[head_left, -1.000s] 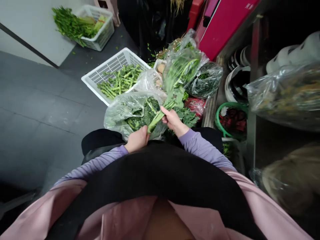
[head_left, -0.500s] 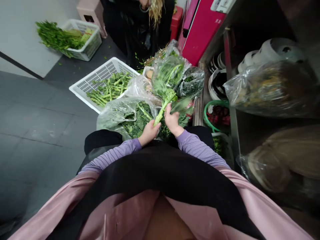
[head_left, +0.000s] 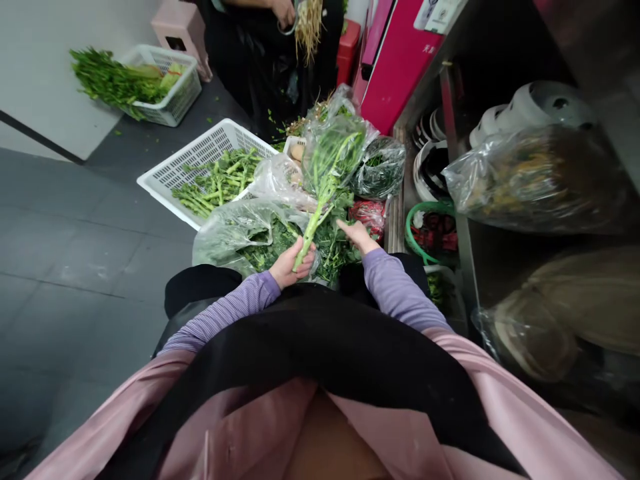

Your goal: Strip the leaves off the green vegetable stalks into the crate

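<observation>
My left hand [head_left: 289,263] is closed around the thick lower end of a leafy-green stalk [head_left: 316,223]. The stalk is pale green and slants away from me toward the upper right, its thin top shoots overlapping a bagged bundle of greens. To the right of it, my right hand [head_left: 356,235] has its fingers stretched out above the loose leaves [head_left: 331,257], with nothing seen in it. Below both hands a clear plastic bag [head_left: 215,233] of leafy greens lies before my lap.
A white basket [head_left: 185,163] of trimmed stalks stands ahead on the left, another basket [head_left: 187,93] with leafy bunches farther back. Bagged greens [head_left: 383,167] lie ahead. A metal shelf [head_left: 463,233] rises on the right. Opposite, a person's hand [head_left: 284,13] is beside rooted stems [head_left: 309,27].
My right hand has moved away from the stalk to the right and opened; the blurred leaf beside it is gone. My left hand has shifted slightly left and down with the stalk.
</observation>
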Available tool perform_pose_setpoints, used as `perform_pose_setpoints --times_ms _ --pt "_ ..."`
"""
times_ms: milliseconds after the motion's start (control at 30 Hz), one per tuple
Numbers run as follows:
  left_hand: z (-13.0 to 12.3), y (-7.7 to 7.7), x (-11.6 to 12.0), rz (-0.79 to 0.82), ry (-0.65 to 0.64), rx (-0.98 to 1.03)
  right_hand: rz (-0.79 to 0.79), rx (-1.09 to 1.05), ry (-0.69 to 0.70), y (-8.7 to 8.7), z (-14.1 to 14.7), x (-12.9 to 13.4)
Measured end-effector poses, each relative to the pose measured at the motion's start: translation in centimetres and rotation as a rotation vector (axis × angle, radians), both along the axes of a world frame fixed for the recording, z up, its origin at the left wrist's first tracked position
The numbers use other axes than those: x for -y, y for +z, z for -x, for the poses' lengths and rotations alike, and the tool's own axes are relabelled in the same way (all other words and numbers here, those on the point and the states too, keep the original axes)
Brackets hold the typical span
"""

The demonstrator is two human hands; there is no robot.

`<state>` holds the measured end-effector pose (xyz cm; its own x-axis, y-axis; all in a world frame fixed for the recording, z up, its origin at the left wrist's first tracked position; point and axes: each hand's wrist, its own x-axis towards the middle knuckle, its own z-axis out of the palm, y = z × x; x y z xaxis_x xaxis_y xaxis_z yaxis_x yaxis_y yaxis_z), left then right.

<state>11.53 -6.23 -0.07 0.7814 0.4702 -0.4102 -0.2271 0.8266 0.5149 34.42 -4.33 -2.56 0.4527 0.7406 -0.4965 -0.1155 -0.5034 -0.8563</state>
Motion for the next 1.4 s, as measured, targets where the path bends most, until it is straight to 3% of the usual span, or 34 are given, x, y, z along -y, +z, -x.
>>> perform_pose_setpoints --times_ms 167,233,400,467,767,900,1000,1167,1300,1400 --pt "0.3 -0.5 0.5 -0.095 -0.178 -0.058 -0.198 -0.55 0.171 3.5 4.4 -0.3" --pt "0.2 -0.6 0.5 -0.129 -0.204 -0.06 -0.254 -0.577 0.14 4.3 5.9 -0.4" --pt "-0.3 -1.2 0.8 -0.436 0.143 -0.364 -0.417 -0.375 -0.233 4.3 8.9 0.0" --pt "-0.5 -1.4 1.2 -0.497 0.188 -0.451 -0.402 -0.336 -0.333 4.3 9.8 0.1" --pt "-1.4 -0.1 2.3 -0.117 0.139 -0.185 -0.372 -0.521 -0.486 5.3 10.6 -0.3" --pt "-1.8 -0.2 2.6 -0.261 0.262 -0.325 -0.346 -0.504 -0.511 5.3 10.5 -0.3" --pt "-2.2 -0.3 2.4 -0.337 0.328 -0.463 -0.346 -0.32 -0.393 4.9 11.3 0.7" --pt "-1.6 -0.3 0.0 -0.068 0.264 -0.352 -0.31 -0.07 -0.081 3.1 11.5 2.9" --pt "0.1 -0.4 -1.9 0.145 0.185 -0.226 0.03 0.084 0.072 0.5 7.5 2.8" --pt "1.2 -0.3 -1.9 0.133 0.05 -0.049 0.148 0.175 0.2 -1.0 4.6 2.4"
